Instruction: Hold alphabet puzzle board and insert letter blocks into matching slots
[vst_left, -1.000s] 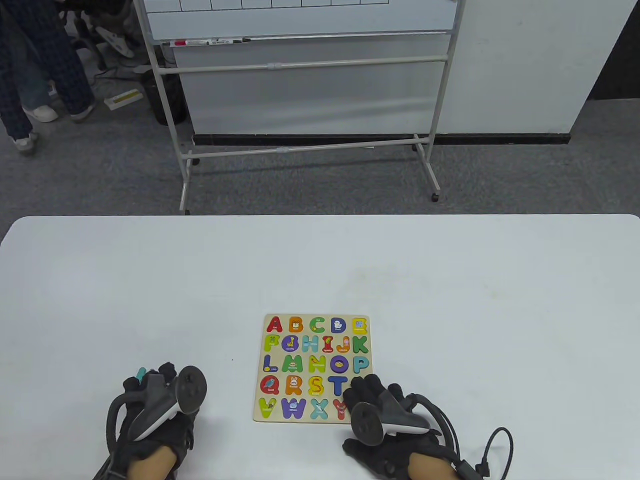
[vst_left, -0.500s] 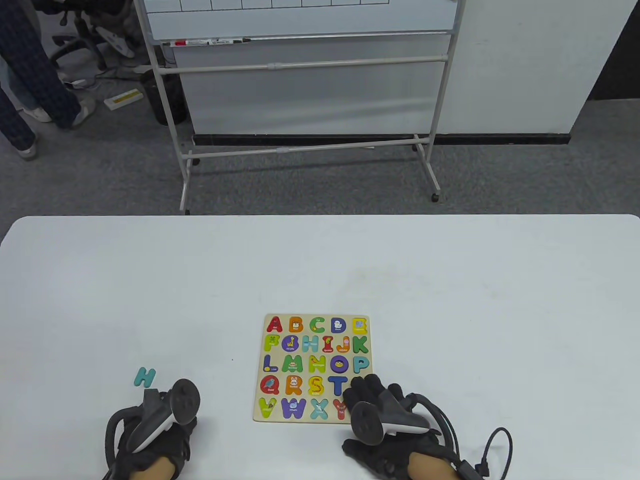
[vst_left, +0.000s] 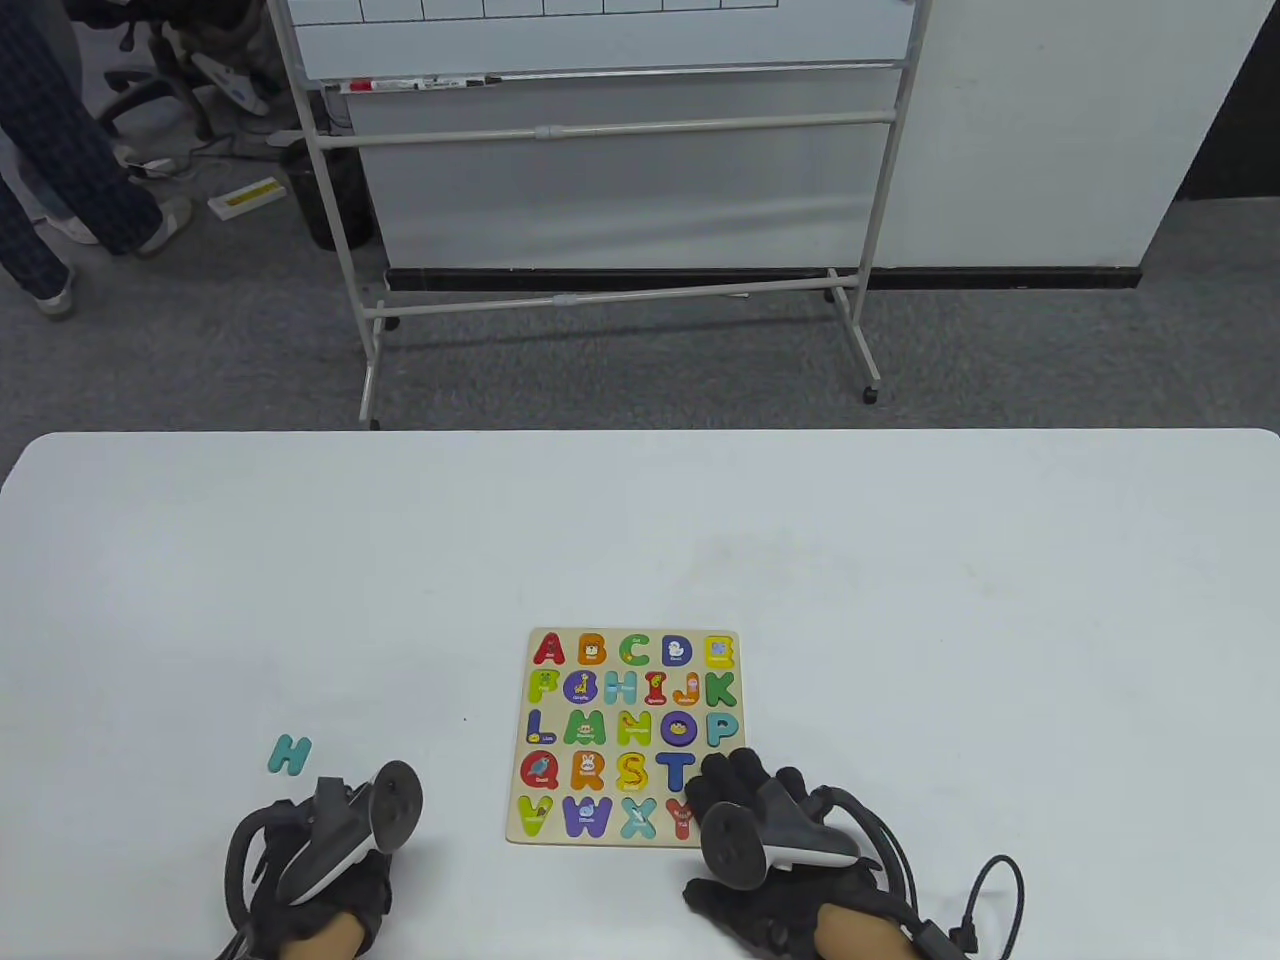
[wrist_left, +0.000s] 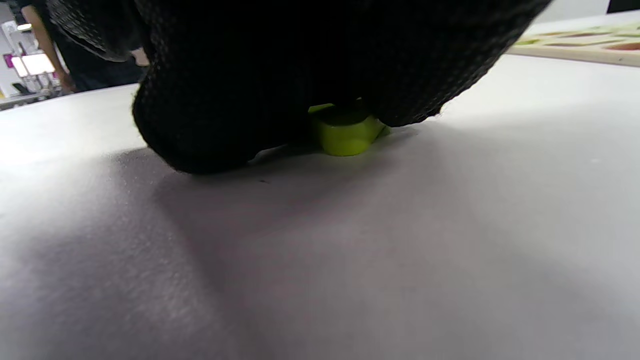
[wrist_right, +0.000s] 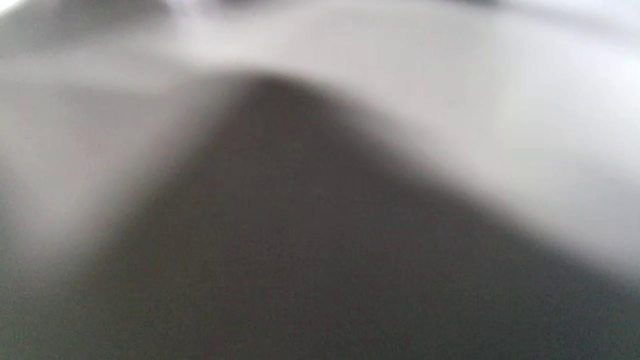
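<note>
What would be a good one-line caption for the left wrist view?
Gloved left hand covering a lime-green block on the white table, puzzle board edge beyond.

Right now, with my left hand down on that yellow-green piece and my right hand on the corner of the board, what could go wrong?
The left hand covers most of the yellow-green block, so its letter cannot be read; it could be carried to the wrong slot. The right hand rests only on the near right corner of the puzzle board, so a push elsewhere might pivot it. The teal H block lies loose near the left hand and could get knocked aside.
</note>
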